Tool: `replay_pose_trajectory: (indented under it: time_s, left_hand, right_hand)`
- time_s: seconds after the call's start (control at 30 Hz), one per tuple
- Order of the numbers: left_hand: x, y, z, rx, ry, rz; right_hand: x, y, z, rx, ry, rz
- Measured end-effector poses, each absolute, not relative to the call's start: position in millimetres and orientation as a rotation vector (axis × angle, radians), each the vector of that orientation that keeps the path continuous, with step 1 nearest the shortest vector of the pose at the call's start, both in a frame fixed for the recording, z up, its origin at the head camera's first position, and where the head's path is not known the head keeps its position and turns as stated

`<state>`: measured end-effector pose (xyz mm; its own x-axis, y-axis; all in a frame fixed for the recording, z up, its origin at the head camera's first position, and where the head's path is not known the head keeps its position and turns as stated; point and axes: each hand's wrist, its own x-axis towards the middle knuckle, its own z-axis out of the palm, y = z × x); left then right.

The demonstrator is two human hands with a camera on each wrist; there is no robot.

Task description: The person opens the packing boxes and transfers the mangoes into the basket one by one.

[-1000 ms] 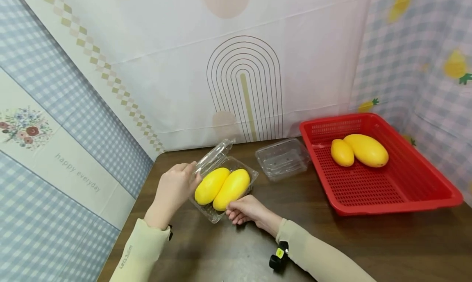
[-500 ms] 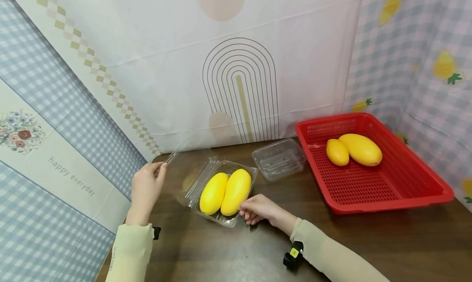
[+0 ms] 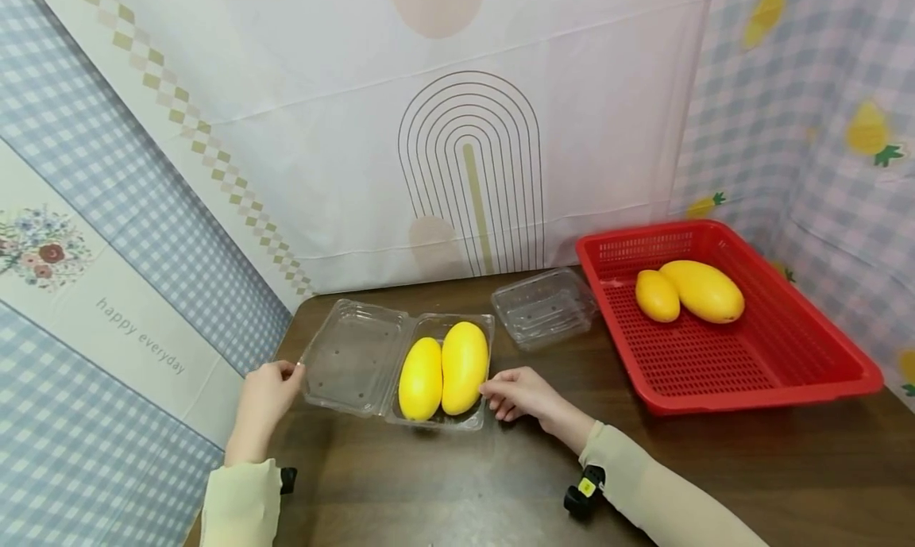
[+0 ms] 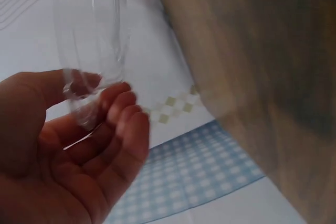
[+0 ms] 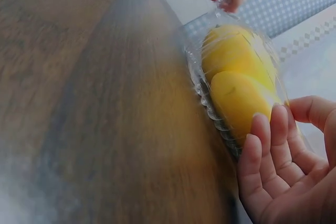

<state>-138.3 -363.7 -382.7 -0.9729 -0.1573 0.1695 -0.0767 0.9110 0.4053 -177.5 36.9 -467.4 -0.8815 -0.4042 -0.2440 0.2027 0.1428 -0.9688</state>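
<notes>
Clamshell box [image 3: 357, 356] open flat, two mangoes [image 3: 445, 367] inside, left hand [image 3: 263, 388] pinching lid

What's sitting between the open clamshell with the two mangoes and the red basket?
In the head view, an empty clear plastic container sits on the table between the open clamshell and the red basket, close beside the basket's near-left corner.

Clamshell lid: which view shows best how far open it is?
Head view: the clamshell lid lies folded flat on the table beside the two mangoes. Left wrist shows only its blurred edge pinched by the left hand; right wrist shows the tray, lid mostly hidden.
</notes>
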Motion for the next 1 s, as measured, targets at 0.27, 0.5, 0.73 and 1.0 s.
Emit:
replay_pose_trajectory:
  time_s: [0.27,0.5,0.73,1.0]
  left_hand:
    - [-129.3,-369.7,-405.1,0.213,-3.124,-0.614]
    - [-123.2,-362.0,-424.9,0.167,-3.218,-0.678]
    - [-121.6,-355.3,-428.3,0.253,-3.215,-0.65]
    - [-120.0,-345.5,-419.3,0.306,-3.134,-0.558]
  right_hand:
    - [-181.1,43.3,-469.8,-0.097,2.028,-1.86]
    - [-183.3,48.3,-471.4,-0.084,2.056,-1.89]
    - [-181.9,50.7,-470.3,-0.087,2.059,-1.886]
    - [-184.4,51.1,-471.0,-0.071,2.04,-1.882]
